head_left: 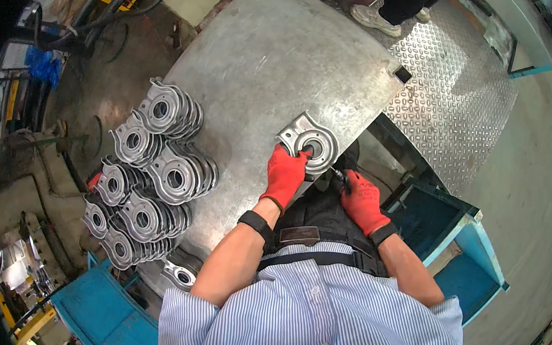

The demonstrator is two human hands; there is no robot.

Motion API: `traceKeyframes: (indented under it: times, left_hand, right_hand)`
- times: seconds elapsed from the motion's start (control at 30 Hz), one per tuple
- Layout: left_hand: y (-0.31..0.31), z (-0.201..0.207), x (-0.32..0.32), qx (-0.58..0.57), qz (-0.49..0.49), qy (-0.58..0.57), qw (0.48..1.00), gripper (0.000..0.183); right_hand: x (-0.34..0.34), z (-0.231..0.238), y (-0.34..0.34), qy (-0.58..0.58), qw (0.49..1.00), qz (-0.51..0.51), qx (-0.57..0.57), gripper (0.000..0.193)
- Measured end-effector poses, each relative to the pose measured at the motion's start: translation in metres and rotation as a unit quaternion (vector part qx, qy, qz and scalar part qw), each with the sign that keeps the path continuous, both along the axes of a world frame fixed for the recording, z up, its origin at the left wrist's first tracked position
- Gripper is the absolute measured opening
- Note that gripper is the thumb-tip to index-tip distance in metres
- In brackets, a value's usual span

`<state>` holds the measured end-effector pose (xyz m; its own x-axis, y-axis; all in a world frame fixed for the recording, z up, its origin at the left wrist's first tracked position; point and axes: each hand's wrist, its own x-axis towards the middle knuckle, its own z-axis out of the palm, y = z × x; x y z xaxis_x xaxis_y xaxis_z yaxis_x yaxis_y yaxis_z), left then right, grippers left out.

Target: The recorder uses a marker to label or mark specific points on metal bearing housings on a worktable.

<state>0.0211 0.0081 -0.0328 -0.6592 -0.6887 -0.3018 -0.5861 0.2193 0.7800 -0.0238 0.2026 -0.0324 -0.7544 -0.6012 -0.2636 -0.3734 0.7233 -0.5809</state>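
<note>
A stamped metal bracket (305, 129) with a round ringed opening is held at the table's near right edge. My left hand (284, 177), in a red glove, grips it from below, the thumb at the central hole. My right hand (363, 200), also red-gloved, closes around a slim dark-handled tool (340, 175). Its thin tip points at the bracket's lower right rim; whether it touches cannot be made out. To the left, several stacks of like brackets (162, 189) lean in overlapping rows, and one small group (179, 272) lies by my left forearm.
The metal table (263, 54) has a square open tube end (402, 73) at its right corner. A blue metal cabinet (465, 258) stands at right, a blue tray (108, 314) at lower left. Beyond the tread-plate floor (450, 97), another person's shoe (375, 19) shows.
</note>
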Motion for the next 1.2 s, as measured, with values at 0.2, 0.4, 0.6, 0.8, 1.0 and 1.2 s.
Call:
traceKeyframes:
  times: [0.2,0.4,0.6,0.8,1.0,1.2]
  left_hand:
    - [0.002,-0.006,0.005,0.026,-0.001,0.066,0.997,0.037]
    - [-0.010,0.057,0.039,0.083,0.023,-0.071,0.994,0.055]
    - [-0.021,0.110,0.155,0.082,0.069,0.013,0.994,0.058]
    - [-0.015,0.143,0.302,0.120,0.376,-0.037,0.918,0.057]
    - [-0.029,0.124,0.408,-0.014,0.499,-0.078,0.863,0.047]
    - [-0.045,0.106,0.427,-0.168,0.392,-0.226,0.876,0.043]
  right_hand:
    - [-0.001,-0.017,0.015,0.055,0.992,-0.094,-0.061,0.040]
    - [-0.008,-0.035,0.034,-0.050,0.986,-0.097,-0.124,0.036]
    - [-0.010,-0.011,0.004,-0.099,0.985,0.021,-0.141,0.022]
    - [-0.003,0.012,-0.030,-0.049,0.986,0.095,-0.125,0.016]
    - [-0.008,0.020,-0.034,-0.099,0.984,0.082,-0.121,0.018]
    - [-0.022,-0.003,-0.020,-0.125,0.979,0.078,-0.142,0.021]
